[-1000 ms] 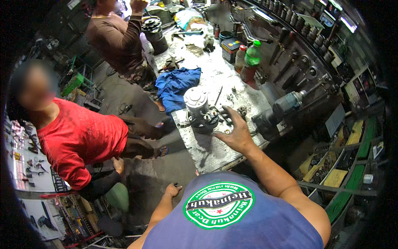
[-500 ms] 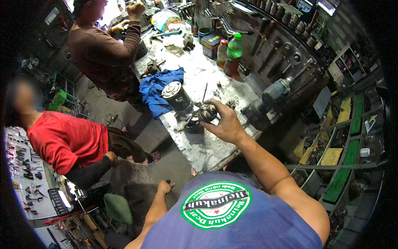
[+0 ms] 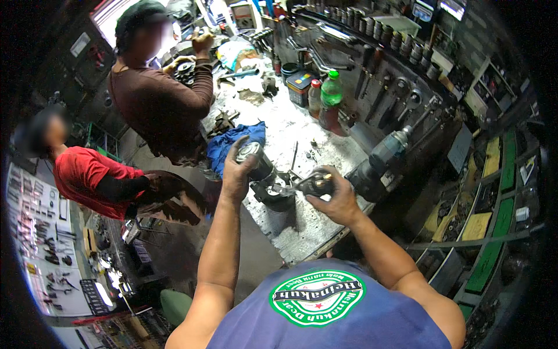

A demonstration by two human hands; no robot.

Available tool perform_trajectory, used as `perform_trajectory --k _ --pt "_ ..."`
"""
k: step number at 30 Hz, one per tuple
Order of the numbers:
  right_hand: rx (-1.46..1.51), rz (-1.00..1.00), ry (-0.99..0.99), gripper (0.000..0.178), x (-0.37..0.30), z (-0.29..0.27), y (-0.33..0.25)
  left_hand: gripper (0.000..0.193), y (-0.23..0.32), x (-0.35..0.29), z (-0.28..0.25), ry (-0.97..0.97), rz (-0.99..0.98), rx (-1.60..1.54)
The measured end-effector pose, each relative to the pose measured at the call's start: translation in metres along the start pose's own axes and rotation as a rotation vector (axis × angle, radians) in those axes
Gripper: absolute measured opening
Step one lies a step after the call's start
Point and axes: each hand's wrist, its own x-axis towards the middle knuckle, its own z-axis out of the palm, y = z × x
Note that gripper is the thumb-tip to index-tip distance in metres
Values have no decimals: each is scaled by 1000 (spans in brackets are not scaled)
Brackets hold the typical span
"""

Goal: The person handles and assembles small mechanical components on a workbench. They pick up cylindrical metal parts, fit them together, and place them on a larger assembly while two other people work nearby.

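On the near end of the worn white workbench (image 3: pixel 302 241) stands a dark cylindrical motor (image 3: pixel 265 173) with a silver end cap, like a starter motor. My left hand (image 3: pixel 234 176) is closed around its upper left side, thumb and fingers about the end cap. In my right hand (image 3: pixel 342 202), fingers and thumb grip a dark round solenoid (image 3: pixel 317 185) with brass-coloured studs. It is held just right of the motor's lower end, where a metal bracket shows; whether the two touch I cannot tell. A blue cloth (image 3: pixel 218 148) lies behind the motor.
Right of my right hand lies a power drill (image 3: pixel 388 148). Two plastic bottles (image 3: pixel 330 96) and a battery-like box (image 3: pixel 299 87) stand farther back, before a tool rack (image 3: pixel 383 87). One person in brown (image 3: pixel 163 96) works across the bench; another in red (image 3: pixel 96 180) is at left.
My left hand has come up from beside my body to the motor's end cap. The right hand still holds the solenoid. The person in red has turned, and the view has shifted.
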Motion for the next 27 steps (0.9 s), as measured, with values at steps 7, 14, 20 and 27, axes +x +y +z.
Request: perform_trajectory --k 7,14,20,27 --pt "-345 244 81 71 -78 -59 41 80 -39 11 -26 -87 -70 -209" --pt "-26 439 29 66 -118 -50 47 98 -53 14 -42 -89 -85 -286" --pt "-208 320 107 75 -129 -71 54 92 -57 19 -92 -343 -137 -595" --pt "-75 356 211 64 -165 -148 115 78 -91 -78 -125 547 17 -54"
